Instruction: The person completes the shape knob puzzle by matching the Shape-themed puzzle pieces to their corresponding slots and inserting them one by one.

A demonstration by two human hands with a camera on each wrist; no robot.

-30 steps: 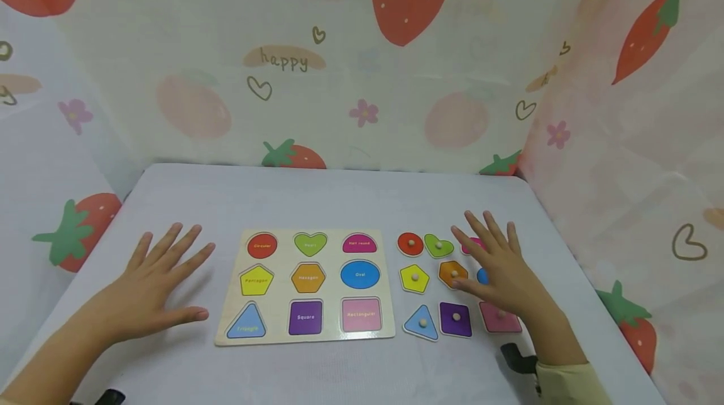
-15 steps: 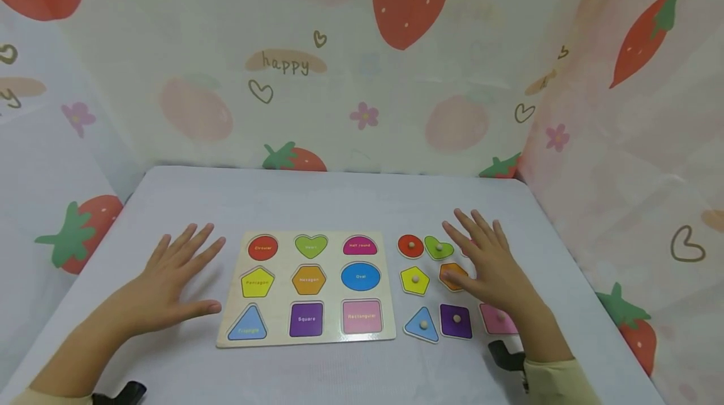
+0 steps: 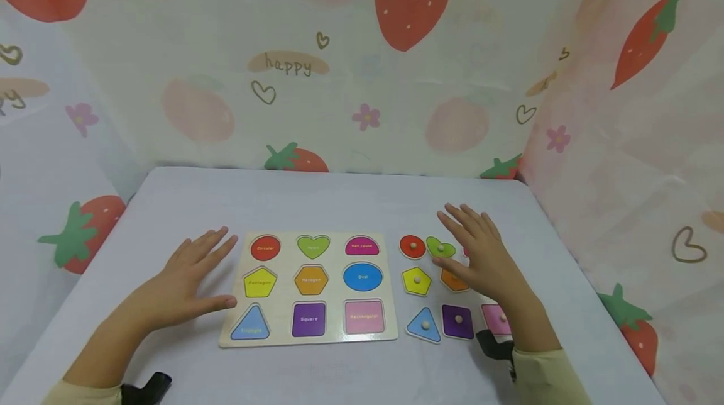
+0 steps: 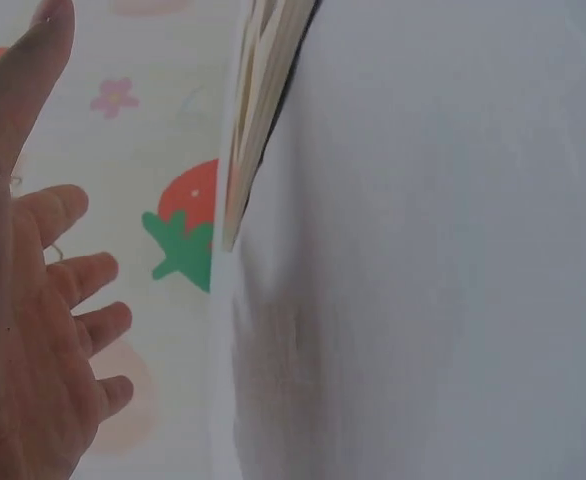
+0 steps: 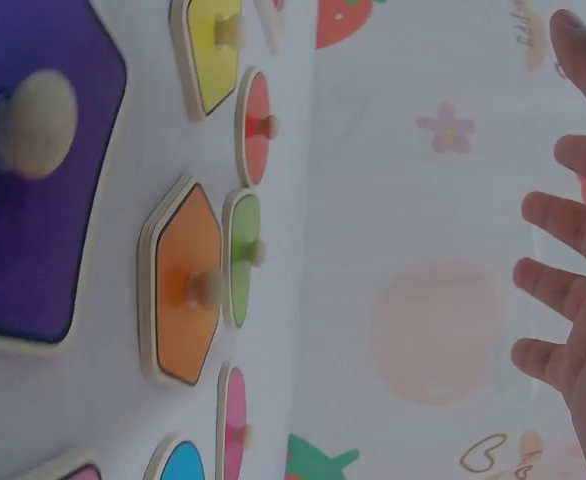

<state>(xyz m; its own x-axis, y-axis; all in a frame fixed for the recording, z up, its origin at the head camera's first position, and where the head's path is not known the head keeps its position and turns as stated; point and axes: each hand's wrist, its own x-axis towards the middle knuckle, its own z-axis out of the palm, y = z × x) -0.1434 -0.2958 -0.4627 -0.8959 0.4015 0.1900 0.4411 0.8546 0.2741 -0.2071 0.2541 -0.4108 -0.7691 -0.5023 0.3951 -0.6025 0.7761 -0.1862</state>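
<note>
A pale wooden puzzle board (image 3: pixel 288 249) lies flat on the table, printed with coloured, labelled shapes. My left hand (image 3: pixel 178 288) hovers by its left edge, fingers extended and holding nothing; the thumb tip overlaps that edge in the head view. Over the loose knobbed pieces to the right is my right hand (image 3: pixel 483 263), fingers spread and empty. Around it lie a red circle (image 3: pixel 411 253), green heart (image 3: pixel 434 243), yellow pentagon (image 3: pixel 416 288), blue triangle (image 3: pixel 421 328) and purple square (image 3: pixel 457 329). The right wrist view shows an orange hexagon (image 5: pixel 178 325), partly covered by the hand in the head view.
A pink rectangle (image 3: pixel 492 310) lies near my right wrist. Blue (image 5: pixel 183 465) and magenta pieces (image 5: pixel 234 400) also appear in the right wrist view. Strawberry-print curtains (image 3: pixel 339 78) surround the white-covered table (image 3: pixel 339 204). Black wrist mounts (image 3: pixel 148 389) sit on both wrists.
My left hand has moved right, up to the board's edge. My right hand has drifted left and slightly up over the pieces. Board and pieces stay put.
</note>
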